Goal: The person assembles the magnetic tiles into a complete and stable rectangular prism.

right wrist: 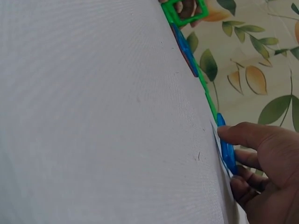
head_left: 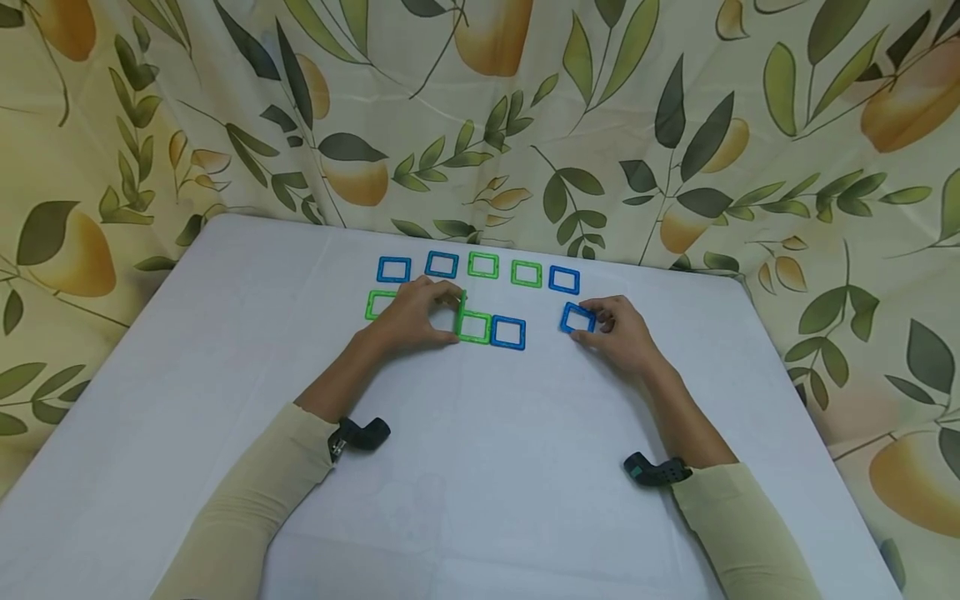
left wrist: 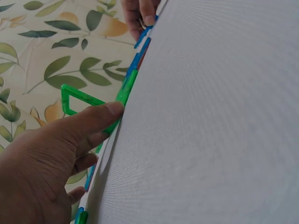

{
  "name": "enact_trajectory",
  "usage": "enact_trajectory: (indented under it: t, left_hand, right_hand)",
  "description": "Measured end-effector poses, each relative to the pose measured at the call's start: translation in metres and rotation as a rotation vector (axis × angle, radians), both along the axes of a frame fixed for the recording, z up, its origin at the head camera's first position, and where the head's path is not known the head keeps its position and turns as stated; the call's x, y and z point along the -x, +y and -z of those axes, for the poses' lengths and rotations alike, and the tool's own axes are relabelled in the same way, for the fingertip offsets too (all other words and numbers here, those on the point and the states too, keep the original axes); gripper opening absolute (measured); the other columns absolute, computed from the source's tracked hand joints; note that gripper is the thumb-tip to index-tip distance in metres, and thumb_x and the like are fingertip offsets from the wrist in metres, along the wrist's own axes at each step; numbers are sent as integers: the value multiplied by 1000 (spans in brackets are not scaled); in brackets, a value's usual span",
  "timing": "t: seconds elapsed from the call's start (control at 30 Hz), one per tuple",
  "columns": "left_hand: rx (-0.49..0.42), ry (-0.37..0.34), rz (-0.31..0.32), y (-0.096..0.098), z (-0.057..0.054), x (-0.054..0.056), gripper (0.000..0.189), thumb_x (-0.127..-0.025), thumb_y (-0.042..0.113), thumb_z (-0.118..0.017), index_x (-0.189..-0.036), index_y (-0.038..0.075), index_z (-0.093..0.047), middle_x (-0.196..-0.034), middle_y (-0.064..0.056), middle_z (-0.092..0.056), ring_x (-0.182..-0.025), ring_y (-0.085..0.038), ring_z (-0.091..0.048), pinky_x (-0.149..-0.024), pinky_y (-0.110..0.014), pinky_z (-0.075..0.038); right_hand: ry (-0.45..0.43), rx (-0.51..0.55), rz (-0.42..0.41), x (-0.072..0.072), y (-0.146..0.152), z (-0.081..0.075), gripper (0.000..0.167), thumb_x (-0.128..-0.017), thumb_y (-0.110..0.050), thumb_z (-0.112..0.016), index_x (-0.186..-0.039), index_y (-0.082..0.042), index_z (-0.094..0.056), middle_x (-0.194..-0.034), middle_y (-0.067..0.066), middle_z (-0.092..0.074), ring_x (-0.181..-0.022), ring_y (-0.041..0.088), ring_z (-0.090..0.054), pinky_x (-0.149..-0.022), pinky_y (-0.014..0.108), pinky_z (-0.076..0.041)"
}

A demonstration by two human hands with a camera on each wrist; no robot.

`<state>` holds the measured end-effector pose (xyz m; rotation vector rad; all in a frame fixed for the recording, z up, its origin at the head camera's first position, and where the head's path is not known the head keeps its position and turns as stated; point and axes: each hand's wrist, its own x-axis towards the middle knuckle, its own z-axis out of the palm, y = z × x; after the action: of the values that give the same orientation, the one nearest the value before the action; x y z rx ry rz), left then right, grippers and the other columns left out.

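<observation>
Thumb and fingers of my left hand [head_left: 411, 318] pinch a green square magnetic tile [head_left: 461, 315], an open frame standing upright on the table. At its base, a second green tile [head_left: 475, 340] lies flat, its left edge against the upright one. A blue tile [head_left: 507, 347] lies flat against that tile's right side. Farther right, my right hand [head_left: 624, 333] holds another blue tile [head_left: 565, 317] by its right side, apart from the joined tiles. The right wrist view shows this blue tile [right wrist: 226, 145] between thumb and fingers, low at the cloth.
Along the back of the white table [head_left: 480, 467] lies a row of loose tiles, including a blue one [head_left: 393, 280] at left, a green one [head_left: 483, 276] mid-row and a blue one [head_left: 564, 291] at right. Another green tile [head_left: 370, 305] is partly hidden by my left hand. Patterned cloth [head_left: 480, 125] hangs behind.
</observation>
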<state>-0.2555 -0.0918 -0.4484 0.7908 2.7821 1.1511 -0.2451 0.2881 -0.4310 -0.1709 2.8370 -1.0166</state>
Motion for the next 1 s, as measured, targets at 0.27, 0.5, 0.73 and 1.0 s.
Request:
enact_trajectory:
  t: [0.27,0.5,0.73,1.0]
  left_hand:
    - [1,-2,-1,0,1,-1,65,-78,28,-95,-136,16,-67,-118,6,-73,-117,-17,-50,-105,-45,-36]
    - [10,3,3,0,0,0,66,-78,29,-95,-137,17,-66,-119,6,-73,-120,-18,-50,-107,-47,-35]
    - [14,5,7,0,1,1,66,-78,29,-95,-137,16,-66,-119,5,-73,-118,-18,-50,-106,-46,-35]
    - [12,11,10,0,0,1,66,-79,29,-95,-136,16,-66,-119,5,-73,-119,-18,-50,-107,-46,-35]
  right_hand:
    - [1,12,-7,0,0,2,57,-94,-18,-81,-143,2,-60,-133,22,-48,-112,36,-48,-98,47,-42]
    - [18,15,-9,-1,-1,2,60,-93,-20,-81,-145,1,-58,-134,21,-51,-111,37,-49,-97,48,-43]
    - [39,6,-25,-3,-1,1,61,-93,-20,-81,-146,-2,-55,-141,20,-53,-120,38,-50,-103,53,-43]
    - [78,14,-42,-4,-4,-1,58,-91,-10,-83,-142,-4,-55,-140,21,-53,-115,38,-55,-92,44,-46]
